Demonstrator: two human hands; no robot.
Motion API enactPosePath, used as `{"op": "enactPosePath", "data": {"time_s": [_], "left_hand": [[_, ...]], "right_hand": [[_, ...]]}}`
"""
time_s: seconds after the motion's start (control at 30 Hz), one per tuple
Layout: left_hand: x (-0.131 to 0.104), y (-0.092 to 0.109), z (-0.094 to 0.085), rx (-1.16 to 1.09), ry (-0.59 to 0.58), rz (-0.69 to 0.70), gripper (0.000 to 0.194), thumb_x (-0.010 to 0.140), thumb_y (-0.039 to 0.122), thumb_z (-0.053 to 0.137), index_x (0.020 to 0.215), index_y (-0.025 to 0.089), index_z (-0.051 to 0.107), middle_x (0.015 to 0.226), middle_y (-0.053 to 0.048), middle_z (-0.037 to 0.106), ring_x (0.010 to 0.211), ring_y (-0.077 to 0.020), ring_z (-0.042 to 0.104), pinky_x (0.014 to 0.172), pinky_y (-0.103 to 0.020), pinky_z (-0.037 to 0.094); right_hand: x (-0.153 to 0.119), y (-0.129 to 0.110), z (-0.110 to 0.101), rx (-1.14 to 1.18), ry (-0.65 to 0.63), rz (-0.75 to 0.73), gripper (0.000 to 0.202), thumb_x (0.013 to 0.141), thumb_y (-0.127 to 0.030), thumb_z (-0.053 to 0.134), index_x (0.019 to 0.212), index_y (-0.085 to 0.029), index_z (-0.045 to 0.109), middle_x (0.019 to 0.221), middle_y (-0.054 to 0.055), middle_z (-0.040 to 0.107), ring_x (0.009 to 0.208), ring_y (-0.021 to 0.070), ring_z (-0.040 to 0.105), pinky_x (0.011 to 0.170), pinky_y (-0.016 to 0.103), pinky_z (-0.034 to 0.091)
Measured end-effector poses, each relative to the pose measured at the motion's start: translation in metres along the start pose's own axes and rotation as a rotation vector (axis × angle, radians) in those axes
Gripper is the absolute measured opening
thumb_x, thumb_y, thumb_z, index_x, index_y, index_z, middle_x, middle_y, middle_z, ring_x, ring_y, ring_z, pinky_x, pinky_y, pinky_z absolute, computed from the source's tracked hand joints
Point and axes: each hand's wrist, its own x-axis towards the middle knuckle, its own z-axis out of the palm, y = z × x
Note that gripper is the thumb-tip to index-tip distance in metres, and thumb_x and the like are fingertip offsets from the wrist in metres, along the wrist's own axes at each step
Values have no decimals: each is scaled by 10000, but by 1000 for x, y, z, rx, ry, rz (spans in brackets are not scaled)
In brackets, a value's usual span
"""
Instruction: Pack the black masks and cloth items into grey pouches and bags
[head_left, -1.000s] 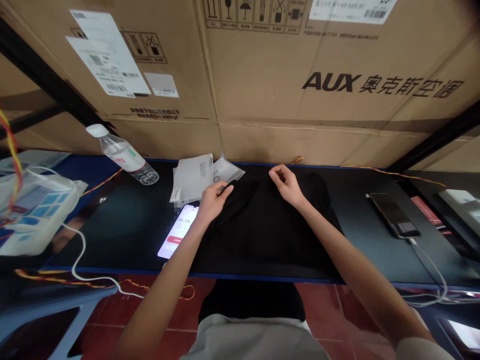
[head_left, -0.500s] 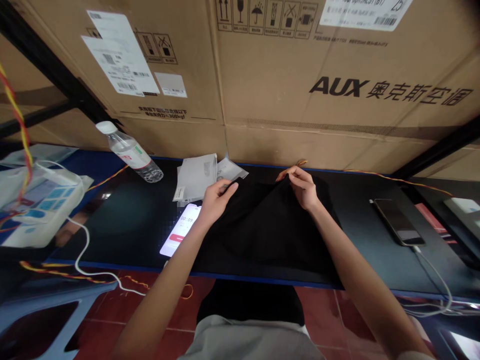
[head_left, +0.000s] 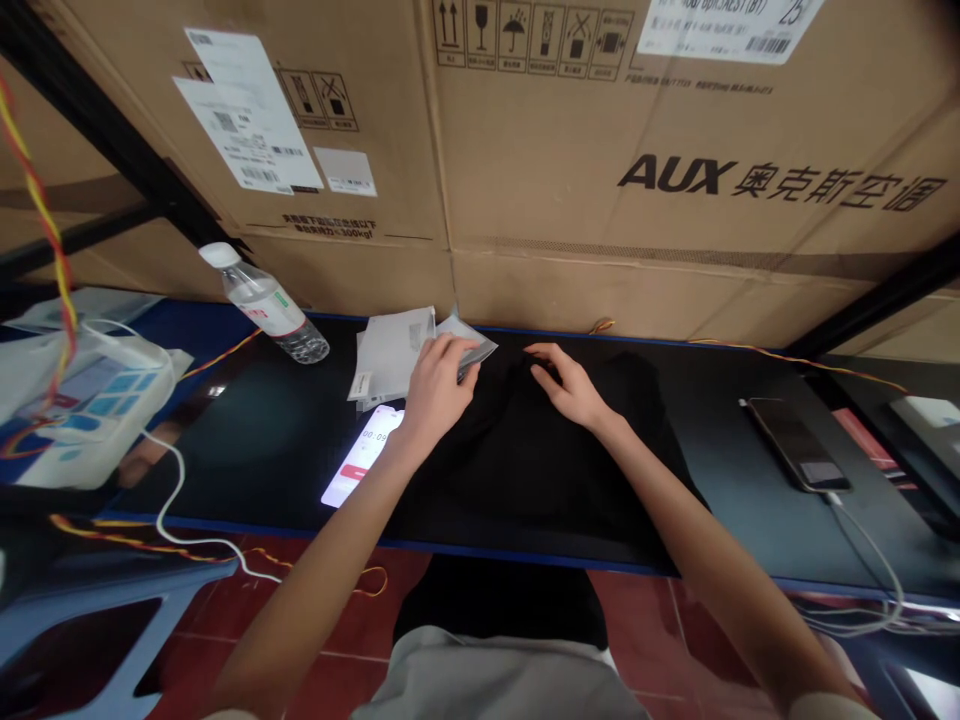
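Observation:
A black cloth [head_left: 555,460] lies spread over the dark table, close in colour to the tabletop. My left hand [head_left: 442,385] is at its upper left part, fingers curled over the cloth's edge, beside some translucent plastic bags [head_left: 390,350]. Just right of it, my right hand [head_left: 570,385] has thumb and forefinger apart at the cloth's far edge, with nothing visible between them. Under my left forearm, partly hidden, lies a lit phone [head_left: 360,465] showing a timer.
Large cardboard boxes [head_left: 525,180] stand behind the table. A water bottle [head_left: 270,305] leans at the back left, near a white device [head_left: 105,400] with cables. A second phone [head_left: 799,445] on a cable lies at the right.
My right hand has let go of the raised cloth edge and moved left and down. The cloth now lies flatter. My left hand has turned more palm down.

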Motion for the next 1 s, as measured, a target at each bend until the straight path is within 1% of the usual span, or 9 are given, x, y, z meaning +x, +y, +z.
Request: {"op": "enactPosePath", "data": {"time_s": [0.07, 0.17, 0.23, 0.33, 0.4, 0.53, 0.67, 0.87, 1.0], "left_hand": [[8, 4, 1, 22, -181, 127, 184, 922, 155, 623, 1075, 205, 714, 1122, -83, 725, 1055, -243, 672, 994, -406, 513], [21, 3, 8, -11, -526, 188, 242, 888, 211, 693, 1128, 224, 722, 1145, -69, 734, 1016, -234, 694, 936, -377, 530], [27, -2, 15, -33, -632, 187, 258, 854, 252, 737, 1111, 234, 745, 1126, -72, 749, 1043, -256, 695, 934, -383, 521], [31, -6, 21, -106, -620, 159, 128, 831, 268, 748, 952, 240, 781, 995, -71, 770, 966, -262, 704, 885, -382, 516], [33, -6, 22, -173, -587, 114, 99, 839, 293, 738, 906, 233, 780, 911, -71, 766, 892, -252, 700, 838, -377, 517], [35, -6, 17, -362, -642, -10, 190, 862, 397, 716, 889, 218, 772, 811, -58, 742, 766, -211, 668, 739, -344, 504], [36, -15, 15, -493, -646, -83, 227, 874, 433, 698, 836, 217, 757, 850, -50, 744, 784, -190, 664, 761, -328, 489], [33, -21, 19, -444, -598, -76, 248, 898, 442, 665, 845, 210, 737, 878, -53, 739, 809, -199, 657, 752, -324, 470], [25, -10, 16, -284, -459, 5, 175, 878, 367, 698, 955, 214, 736, 989, -58, 724, 746, -169, 602, 758, -333, 484]], "right_hand": [[0, -3, 0, -123, -93, -85, 392, 966, -176, 473, 1316, -289, 608, 1218, 72, 651, 1104, 260, 585, 1017, 470, 448], [0, -2, -4, -191, -125, -129, 539, 828, -56, 448, 1280, -259, 660, 1102, 82, 612, 1034, 261, 564, 976, 466, 463], [-1, 0, -8, -184, -103, -117, 505, 768, -38, 446, 1151, -235, 710, 1045, 82, 586, 1014, 260, 561, 952, 456, 471], [-2, 4, -13, -162, -43, -108, 337, 746, -53, 451, 890, -220, 707, 962, 71, 566, 966, 254, 557, 904, 441, 472], [-2, 4, -16, -91, 10, -97, 277, 740, -66, 454, 796, -224, 674, 941, 62, 564, 948, 243, 561, 887, 429, 472], [-2, 7, -17, 209, 152, -31, 231, 735, -101, 482, 688, -241, 659, 903, 40, 569, 907, 217, 584, 906, 422, 496], [-1, 13, -18, 491, 293, 62, 190, 730, -154, 555, 581, -240, 636, 888, 35, 578, 917, 211, 588, 998, 459, 506], [0, 13, -28, 802, 330, 168, 272, 648, -170, 611, 442, -202, 436, 929, 35, 615, 932, 202, 602, 1059, 469, 492], [-1, 12, -33, 774, 300, 212, 293, 667, -198, 618, 459, -204, 413, 925, 35, 636, 915, 212, 621, 1034, 470, 502]]}}
